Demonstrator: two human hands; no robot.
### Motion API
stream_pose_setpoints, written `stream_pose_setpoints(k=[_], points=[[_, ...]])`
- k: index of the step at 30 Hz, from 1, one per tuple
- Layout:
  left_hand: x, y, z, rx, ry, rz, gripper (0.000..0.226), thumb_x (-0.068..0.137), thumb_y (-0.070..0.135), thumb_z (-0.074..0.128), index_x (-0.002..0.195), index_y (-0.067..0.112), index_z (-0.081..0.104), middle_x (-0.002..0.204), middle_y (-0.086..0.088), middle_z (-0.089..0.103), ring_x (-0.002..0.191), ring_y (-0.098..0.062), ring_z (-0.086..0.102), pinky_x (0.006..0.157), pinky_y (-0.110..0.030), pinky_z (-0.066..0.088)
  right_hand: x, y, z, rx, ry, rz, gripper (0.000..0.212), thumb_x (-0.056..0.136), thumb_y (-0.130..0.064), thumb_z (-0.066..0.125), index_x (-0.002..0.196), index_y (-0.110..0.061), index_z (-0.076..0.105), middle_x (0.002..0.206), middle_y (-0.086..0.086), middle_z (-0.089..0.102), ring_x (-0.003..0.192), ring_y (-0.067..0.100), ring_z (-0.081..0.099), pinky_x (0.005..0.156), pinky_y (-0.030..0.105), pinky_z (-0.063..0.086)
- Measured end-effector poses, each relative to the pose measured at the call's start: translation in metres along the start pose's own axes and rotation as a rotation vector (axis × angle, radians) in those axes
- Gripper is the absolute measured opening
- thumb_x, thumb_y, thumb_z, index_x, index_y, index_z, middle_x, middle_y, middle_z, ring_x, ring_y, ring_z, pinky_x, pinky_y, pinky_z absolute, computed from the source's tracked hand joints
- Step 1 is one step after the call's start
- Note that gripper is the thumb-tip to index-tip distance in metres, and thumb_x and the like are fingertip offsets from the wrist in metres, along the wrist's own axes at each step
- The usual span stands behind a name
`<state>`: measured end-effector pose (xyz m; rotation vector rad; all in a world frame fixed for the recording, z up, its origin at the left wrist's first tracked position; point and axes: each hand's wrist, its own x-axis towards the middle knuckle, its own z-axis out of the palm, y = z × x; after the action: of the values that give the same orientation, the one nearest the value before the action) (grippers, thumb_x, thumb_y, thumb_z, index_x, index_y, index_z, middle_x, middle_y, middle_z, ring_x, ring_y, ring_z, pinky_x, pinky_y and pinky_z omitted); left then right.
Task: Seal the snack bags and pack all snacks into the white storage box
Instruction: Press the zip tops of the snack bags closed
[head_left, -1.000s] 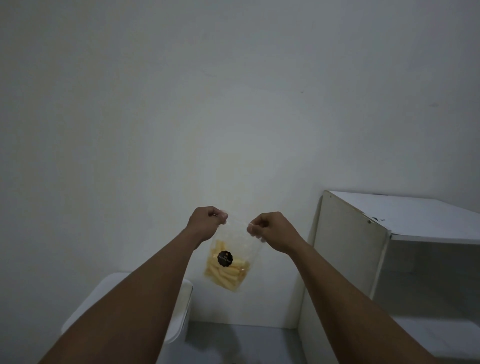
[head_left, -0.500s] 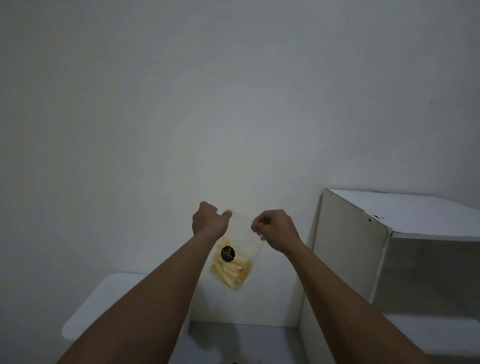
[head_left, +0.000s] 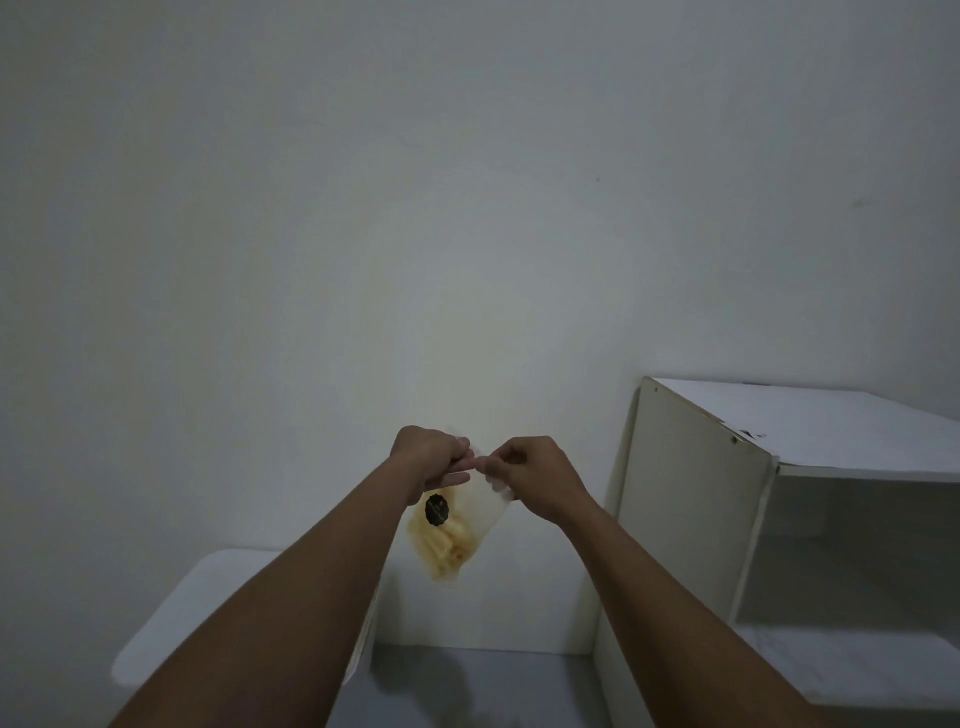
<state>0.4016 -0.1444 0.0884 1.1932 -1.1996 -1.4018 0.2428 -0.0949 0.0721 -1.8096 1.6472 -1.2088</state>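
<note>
A clear snack bag (head_left: 451, 540) with yellow stick snacks and a round black label hangs in the air in front of the wall. My left hand (head_left: 428, 457) pinches its top edge from the left. My right hand (head_left: 530, 478) pinches the same edge from the right, and the fingertips of both hands nearly touch. The bag hangs tilted, its bottom swung to the left. The white storage box (head_left: 182, 618) stands low on the left with its lid on, partly hidden behind my left forearm.
A white open shelf unit (head_left: 696, 519) stands at the right, close to my right arm. A plain white wall fills the background. Grey floor (head_left: 467, 686) shows between the box and the shelf unit.
My hands have moved together along the bag's top edge, from apart at its corners to nearly touching. The bag has swung slightly left.
</note>
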Motion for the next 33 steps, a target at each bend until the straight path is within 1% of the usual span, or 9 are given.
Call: stream_pose_setpoints(k=[3, 7, 14, 18, 22, 26, 27, 30, 33], points=[[0.0, -0.002, -0.003, 0.021, -0.082, 0.029, 0.01, 0.091, 0.005, 0.065, 0.097, -0.002, 0.068, 0.095, -0.016, 0.075, 0.082, -0.017, 0.074, 0.073, -0.033, 0.062, 0.002, -0.002, 0.002, 0.127, -0.054, 0.073, 0.028, 0.091, -0.033, 0.066, 0.086, -0.006, 0.073, 0.079, 0.007, 0.076, 0.078, 0.022, 0.073, 0.073, 0.039, 0.062], [-0.001, -0.001, -0.006, 0.099, -0.124, 0.047, 0.006, 0.093, 0.005, 0.063, 0.093, 0.002, 0.068, 0.09, -0.013, 0.072, 0.074, -0.015, 0.069, 0.072, -0.032, 0.061, -0.002, -0.007, 0.0, 0.303, -0.129, 0.167, 0.025, 0.093, -0.018, 0.064, 0.092, 0.007, 0.069, 0.086, 0.018, 0.074, 0.072, 0.021, 0.071, 0.065, 0.031, 0.058], [0.002, -0.006, -0.02, 0.261, -0.178, -0.012, 0.008, 0.094, 0.005, 0.059, 0.096, 0.005, 0.067, 0.088, -0.008, 0.067, 0.073, -0.014, 0.062, 0.069, -0.03, 0.059, -0.004, -0.009, 0.011, 0.383, -0.172, 0.293, 0.016, 0.089, 0.001, 0.06, 0.095, 0.01, 0.07, 0.078, 0.018, 0.068, 0.064, 0.02, 0.066, 0.067, 0.03, 0.059], [0.004, -0.01, -0.026, 0.312, -0.216, -0.034, 0.013, 0.094, 0.004, 0.057, 0.101, 0.004, 0.069, 0.091, -0.007, 0.067, 0.076, -0.012, 0.06, 0.072, -0.03, 0.058, -0.008, -0.013, 0.017, 0.355, -0.171, 0.307, 0.014, 0.089, 0.001, 0.06, 0.092, 0.009, 0.071, 0.078, 0.017, 0.069, 0.063, 0.02, 0.066, 0.064, 0.028, 0.058], [0.006, -0.017, -0.023, 0.321, -0.217, -0.057, 0.016, 0.091, 0.006, 0.06, 0.103, 0.002, 0.07, 0.092, -0.008, 0.069, 0.076, -0.013, 0.061, 0.076, -0.031, 0.058, -0.017, -0.004, 0.022, 0.209, -0.117, 0.299, 0.016, 0.091, -0.008, 0.06, 0.094, 0.003, 0.071, 0.079, 0.011, 0.069, 0.067, 0.016, 0.066, 0.063, 0.03, 0.059], [0.012, -0.026, -0.011, 0.277, -0.129, -0.042, 0.015, 0.088, 0.009, 0.063, 0.097, 0.002, 0.073, 0.089, -0.007, 0.071, 0.077, -0.013, 0.064, 0.079, -0.032, 0.058, -0.028, 0.017, 0.039, 0.039, -0.049, 0.256, 0.046, 0.083, -0.058, 0.064, 0.094, -0.014, 0.068, 0.086, 0.005, 0.072, 0.078, 0.019, 0.07, 0.062, 0.033, 0.06], [0.013, -0.028, -0.008, 0.264, -0.12, -0.042, 0.015, 0.087, 0.009, 0.063, 0.095, 0.002, 0.073, 0.088, -0.007, 0.071, 0.076, -0.013, 0.064, 0.078, -0.032, 0.058, -0.03, 0.024, 0.043, -0.001, -0.056, 0.257, 0.045, 0.078, -0.06, 0.067, 0.095, -0.018, 0.067, 0.087, 0.004, 0.072, 0.079, 0.021, 0.07, 0.064, 0.035, 0.061], [0.022, -0.045, -0.004, 0.284, -0.083, -0.007, 0.016, 0.087, 0.015, 0.066, 0.096, 0.004, 0.073, 0.095, -0.005, 0.073, 0.077, -0.014, 0.064, 0.067, -0.028, 0.056, -0.032, 0.048, 0.056, -0.06, -0.001, 0.261, 0.01, 0.088, -0.027, 0.064, 0.092, -0.018, 0.067, 0.085, 0.003, 0.071, 0.077, 0.024, 0.071, 0.07, 0.047, 0.061], [0.035, -0.082, -0.009, 0.328, -0.016, 0.035, 0.026, 0.086, 0.032, 0.07, 0.102, 0.012, 0.068, 0.108, -0.006, 0.067, 0.094, -0.021, 0.063, 0.077, -0.034, 0.058, -0.032, 0.069, 0.063, -0.057, 0.105, 0.277, 0.02, 0.092, -0.011, 0.051, 0.085, -0.02, 0.068, 0.079, -0.003, 0.069, 0.075, 0.019, 0.067, 0.067, 0.036, 0.06]])
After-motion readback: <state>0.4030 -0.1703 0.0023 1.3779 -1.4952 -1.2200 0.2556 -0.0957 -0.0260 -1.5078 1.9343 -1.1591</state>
